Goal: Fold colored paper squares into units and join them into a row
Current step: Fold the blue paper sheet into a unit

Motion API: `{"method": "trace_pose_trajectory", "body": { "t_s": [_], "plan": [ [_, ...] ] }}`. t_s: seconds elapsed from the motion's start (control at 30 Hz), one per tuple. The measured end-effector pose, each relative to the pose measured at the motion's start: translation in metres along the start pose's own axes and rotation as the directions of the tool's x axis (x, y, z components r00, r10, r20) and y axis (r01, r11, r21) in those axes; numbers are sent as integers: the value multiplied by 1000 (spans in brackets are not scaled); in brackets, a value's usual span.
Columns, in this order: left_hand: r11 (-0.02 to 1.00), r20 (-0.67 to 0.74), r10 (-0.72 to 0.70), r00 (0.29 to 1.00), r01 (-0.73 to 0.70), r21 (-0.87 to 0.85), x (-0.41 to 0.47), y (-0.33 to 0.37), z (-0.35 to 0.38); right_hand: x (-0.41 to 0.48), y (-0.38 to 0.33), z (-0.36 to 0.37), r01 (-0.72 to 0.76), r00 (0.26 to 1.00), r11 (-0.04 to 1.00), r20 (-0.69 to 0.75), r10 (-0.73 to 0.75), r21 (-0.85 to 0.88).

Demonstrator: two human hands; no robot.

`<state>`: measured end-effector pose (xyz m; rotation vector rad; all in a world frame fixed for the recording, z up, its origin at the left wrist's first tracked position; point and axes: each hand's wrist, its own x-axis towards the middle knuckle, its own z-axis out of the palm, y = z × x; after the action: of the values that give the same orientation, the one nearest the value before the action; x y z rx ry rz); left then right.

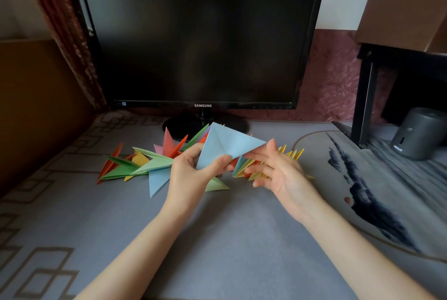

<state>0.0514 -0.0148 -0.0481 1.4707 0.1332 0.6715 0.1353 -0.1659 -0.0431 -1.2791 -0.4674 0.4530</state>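
A light blue paper (pixel 223 143), creased and folded into a triangle shape, is held up above the desk. My left hand (pixel 193 174) pinches its lower left corner between thumb and fingers. My right hand (pixel 273 166) has its fingers spread, with its fingertips touching the paper's right corner. Behind and under my hands a row of joined folded units (pixel 266 164) in yellow, orange and teal lies on the desk. To the left lie loose folded units (pixel 135 164) in green, orange, yellow, pink and blue.
A black monitor (pixel 200 36) stands right behind the papers, its round foot touching them. The grey patterned desk mat (pixel 229 239) covers the desk. At the right are a black shelf leg (pixel 362 96), a grey cylinder speaker (pixel 418 132) and a cardboard box (pixel 406 7).
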Motion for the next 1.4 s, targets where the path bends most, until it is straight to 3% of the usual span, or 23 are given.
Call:
{"method": "trace_pose_trajectory", "body": {
  "t_s": [0.1, 0.37, 0.97, 1.07, 1.23, 1.4],
  "plan": [
    [999, 61, -6, 998, 3, 39, -2, 0, 3, -2, 6, 6, -13, 998, 991, 54, 20, -130],
    [987, 143, -153, 978, 146, 60, -1, -2, 4, -2, 6, 7, 40, 996, 984, -72, -53, -174],
    [993, 27, -119, 992, 119, 13, 5, -2, -8, -2, -11, -5, 90, 965, 994, -254, -72, 57],
    [995, -10, -92, 996, 92, -35, 5, 0, -7, -2, -9, -4, 46, 983, 999, -178, -42, 20],
    [981, 41, -161, 986, 165, -106, 4, 7, -5, -4, -6, -1, 5, 1000, 991, -1, -5, -133],
    [983, 72, -180, 981, 177, 50, 2, 3, -4, -5, -4, 1, 31, 992, 958, 126, 6, -287]
  ]
}}
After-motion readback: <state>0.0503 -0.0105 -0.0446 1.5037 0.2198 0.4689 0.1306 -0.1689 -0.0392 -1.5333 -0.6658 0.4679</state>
